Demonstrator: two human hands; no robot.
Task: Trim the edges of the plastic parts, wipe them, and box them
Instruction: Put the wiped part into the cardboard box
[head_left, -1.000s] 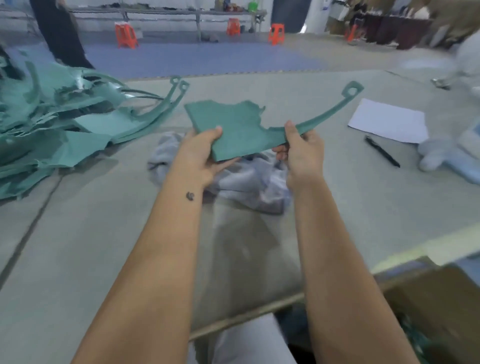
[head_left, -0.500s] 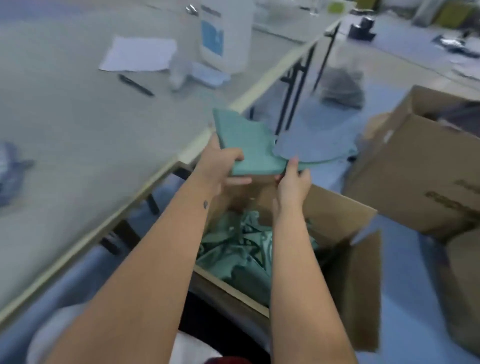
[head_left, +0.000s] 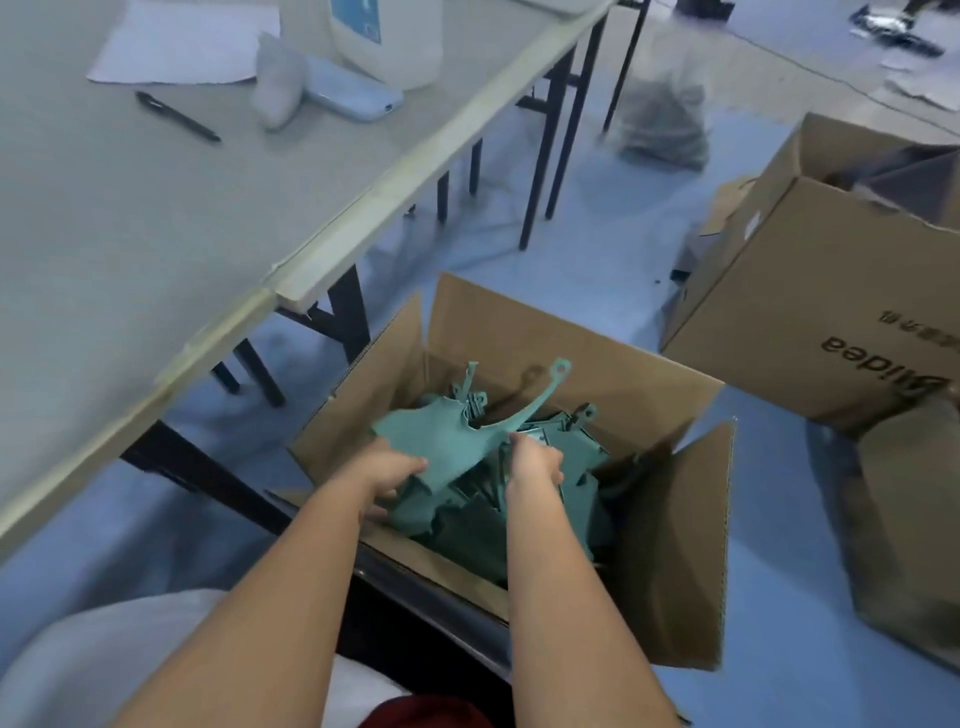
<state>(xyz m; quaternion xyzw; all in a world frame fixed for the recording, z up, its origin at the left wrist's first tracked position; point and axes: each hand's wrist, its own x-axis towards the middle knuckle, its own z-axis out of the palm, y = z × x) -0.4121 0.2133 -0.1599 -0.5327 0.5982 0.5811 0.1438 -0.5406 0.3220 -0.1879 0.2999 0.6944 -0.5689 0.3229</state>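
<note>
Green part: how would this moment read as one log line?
step: boxing | left hand, right hand: hold green part | over open box

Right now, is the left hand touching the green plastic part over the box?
Touching. The head view shows the left hand gripping the near edge of the green plastic part, its thumb lying on top, above the open cardboard box.
</note>
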